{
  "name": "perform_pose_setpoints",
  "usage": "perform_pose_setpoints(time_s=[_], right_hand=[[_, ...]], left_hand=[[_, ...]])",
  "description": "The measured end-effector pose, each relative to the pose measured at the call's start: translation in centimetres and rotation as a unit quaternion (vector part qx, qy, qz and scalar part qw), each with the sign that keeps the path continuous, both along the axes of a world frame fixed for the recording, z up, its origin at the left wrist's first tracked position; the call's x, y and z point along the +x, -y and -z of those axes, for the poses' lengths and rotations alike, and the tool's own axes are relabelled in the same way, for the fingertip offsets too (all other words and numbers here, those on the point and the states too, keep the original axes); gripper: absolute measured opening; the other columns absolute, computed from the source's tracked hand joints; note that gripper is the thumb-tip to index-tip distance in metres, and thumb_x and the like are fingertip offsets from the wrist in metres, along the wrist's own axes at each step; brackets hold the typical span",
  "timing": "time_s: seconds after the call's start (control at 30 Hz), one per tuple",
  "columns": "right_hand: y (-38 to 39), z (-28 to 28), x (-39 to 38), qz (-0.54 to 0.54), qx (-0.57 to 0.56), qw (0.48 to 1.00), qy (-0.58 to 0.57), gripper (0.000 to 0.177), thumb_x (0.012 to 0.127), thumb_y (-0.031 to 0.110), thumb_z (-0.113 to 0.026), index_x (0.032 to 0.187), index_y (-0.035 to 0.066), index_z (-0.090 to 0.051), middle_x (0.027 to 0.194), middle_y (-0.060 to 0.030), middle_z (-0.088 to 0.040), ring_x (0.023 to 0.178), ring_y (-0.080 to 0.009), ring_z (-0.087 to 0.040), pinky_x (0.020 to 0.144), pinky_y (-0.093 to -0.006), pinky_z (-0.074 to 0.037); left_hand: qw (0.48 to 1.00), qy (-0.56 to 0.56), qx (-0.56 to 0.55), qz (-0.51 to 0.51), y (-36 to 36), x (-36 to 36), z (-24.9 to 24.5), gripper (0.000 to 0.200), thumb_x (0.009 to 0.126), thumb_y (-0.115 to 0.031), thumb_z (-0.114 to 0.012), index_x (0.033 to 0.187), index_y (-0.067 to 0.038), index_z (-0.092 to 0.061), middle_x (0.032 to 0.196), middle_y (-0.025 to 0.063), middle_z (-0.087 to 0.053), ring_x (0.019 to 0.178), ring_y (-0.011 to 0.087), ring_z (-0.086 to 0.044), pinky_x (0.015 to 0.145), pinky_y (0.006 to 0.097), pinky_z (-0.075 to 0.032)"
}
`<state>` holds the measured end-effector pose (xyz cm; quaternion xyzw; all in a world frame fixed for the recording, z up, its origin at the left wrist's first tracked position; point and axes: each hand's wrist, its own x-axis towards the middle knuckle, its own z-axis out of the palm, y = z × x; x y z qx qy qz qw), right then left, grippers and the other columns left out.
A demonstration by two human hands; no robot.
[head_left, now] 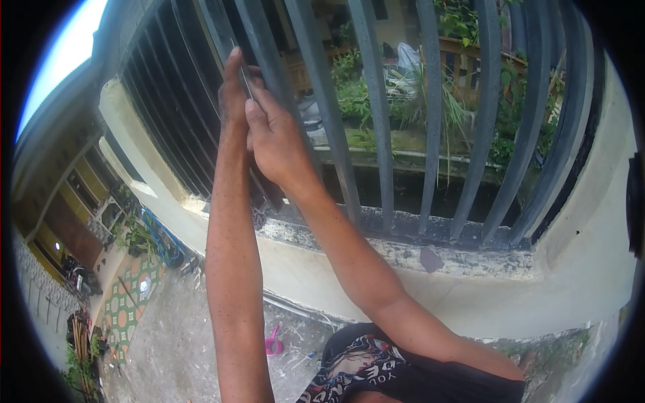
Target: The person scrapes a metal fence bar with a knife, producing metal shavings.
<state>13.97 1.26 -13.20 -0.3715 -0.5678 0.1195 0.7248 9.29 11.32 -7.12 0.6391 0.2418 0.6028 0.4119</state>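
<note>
A thin flat strip with a shiny edge stands nearly upright against the grey metal bars. My right hand is closed round its lower end, the thumb pressed along it. Just to the left, my left hand has its fingers pointing up and pressed together along the strip's upper part. Both hands are raised close to a grey bar of the window-like fence. Part of the strip and several fingertips are hidden behind the hands.
More grey bars run to the right, set in a pale wall with a worn, paint-flecked ledge. Plants stand behind them. On the concrete floor lies a pink dipper. A tiled porch is at left.
</note>
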Motion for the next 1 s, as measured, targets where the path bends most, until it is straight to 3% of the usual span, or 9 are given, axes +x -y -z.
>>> perform_pose_setpoints(time_s=[0.17, 0.23, 0.3, 0.67, 0.77, 0.87, 0.9, 0.97, 1.0], right_hand=[[0.7, -0.3, -0.3, 0.06, -0.027, 0.998, 0.018, 0.048, 0.111, 0.026, -0.038, 0.156, 0.009, -0.041, 0.152, -0.0188, -0.05, 0.136, -0.0355, -0.054, 0.115, -0.0446, -0.039], [0.1, -0.3, -0.1, -0.034, -0.012, 0.999, -0.021, 0.048, 0.111, 0.025, -0.038, 0.156, 0.007, -0.041, 0.154, -0.018, -0.047, 0.141, -0.0358, -0.049, 0.118, -0.0451, -0.037], [1.0, -1.0, -0.3, -0.019, -0.017, 1.0, -0.01, 0.049, 0.111, 0.025, -0.038, 0.156, 0.006, -0.04, 0.156, -0.0184, -0.044, 0.143, -0.036, -0.046, 0.119, -0.0449, -0.035], [1.3, -1.2, -0.1, -0.045, -0.042, 0.998, -0.003, 0.052, 0.112, 0.025, -0.038, 0.158, 0.002, -0.033, 0.161, -0.0225, -0.036, 0.15, -0.0391, -0.034, 0.122, -0.0451, -0.03], [0.3, -0.5, -0.3, 0.011, -0.037, 0.999, 0.004, 0.053, 0.112, 0.03, -0.038, 0.157, 0.004, -0.036, 0.155, -0.0304, -0.04, 0.142, -0.0474, -0.044, 0.119, -0.0556, -0.034], [-0.2, -0.7, -0.4, -0.059, 0.014, 0.998, -0.011, 0.051, 0.112, 0.024, -0.036, 0.159, 0.003, -0.033, 0.155, -0.0212, -0.043, 0.112, -0.0246, -0.063, 0.106, -0.0408, -0.046], [-0.1, -1.0, -0.5, -0.052, -0.003, 0.998, -0.017, 0.05, 0.113, 0.023, -0.036, 0.158, 0.003, -0.034, 0.151, -0.0204, -0.046, 0.098, -0.0205, -0.062, 0.1, -0.0393, -0.049], [0.2, -1.3, -0.7, -0.046, -0.021, 0.998, -0.025, 0.049, 0.113, 0.022, -0.036, 0.158, 0.002, -0.034, 0.147, -0.0197, -0.049, 0.085, -0.0164, -0.061, 0.093, -0.0378, -0.052], [0.5, -1.3, -0.7, -0.086, -0.036, 0.994, -0.058, 0.048, 0.112, 0.02, -0.036, 0.157, 0.002, -0.035, 0.146, -0.019, -0.048, 0.081, -0.0153, -0.062, 0.09, -0.0365, -0.053]], left_hand=[[0.998, -0.044, 0.028, -0.045, 0.2, 0.1, -0.1, 0.076, 0.092, -0.072, -0.052, 0.108, -0.001, -0.071, 0.098, 0.0157, -0.07, 0.093, 0.0246, -0.069, 0.084, 0.0389, -0.051], [0.997, -0.046, 0.049, -0.045, 0.4, -0.1, -0.2, 0.076, 0.092, -0.072, -0.052, 0.109, 0.0, -0.071, 0.099, 0.0159, -0.07, 0.094, 0.0247, -0.068, 0.084, 0.0389, -0.051], [1.0, -0.003, -0.018, 0.023, 0.3, -0.3, -0.4, 0.078, 0.092, -0.072, -0.051, 0.108, 0.001, -0.071, 0.099, 0.0161, -0.07, 0.092, 0.0251, -0.068, 0.084, 0.0389, -0.051], [0.999, -0.034, 0.028, 0.027, -0.2, -0.3, -0.7, 0.076, 0.094, -0.069, -0.05, 0.113, 0.003, -0.069, 0.1, 0.0163, -0.068, 0.092, 0.0244, -0.066, 0.085, 0.0384, -0.051], [0.997, -0.045, 0.06, -0.007, 0.3, -0.3, -0.1, 0.076, 0.094, -0.069, -0.05, 0.112, 0.002, -0.068, 0.098, 0.0153, -0.067, 0.092, 0.0232, -0.066, 0.084, 0.0368, -0.051], [0.999, -0.012, 0.036, 0.02, 1.1, -0.3, -0.4, 0.074, 0.095, -0.068, -0.05, 0.113, 0.002, -0.067, 0.097, 0.0144, -0.067, 0.092, 0.0228, -0.065, 0.084, 0.0358, -0.051], [0.999, 0.008, -0.003, 0.04, 1.0, -0.4, -0.3, 0.072, 0.096, -0.067, -0.051, 0.114, 0.001, -0.067, 0.098, 0.0141, -0.067, 0.092, 0.0228, -0.065, 0.085, 0.0355, -0.052], [0.976, -0.015, 0.214, -0.045, 1.5, -0.3, 0.7, 0.065, 0.098, -0.062, -0.052, 0.118, -0.001, -0.066, 0.101, 0.0143, -0.066, 0.091, 0.0228, -0.064, 0.086, 0.0356, -0.052], [0.989, -0.024, 0.143, 0.007, 1.7, -0.6, 0.2, 0.063, 0.099, -0.06, -0.052, 0.12, -0.002, -0.066, 0.102, 0.0147, -0.066, 0.092, 0.0225, -0.064, 0.086, 0.0359, -0.052]])
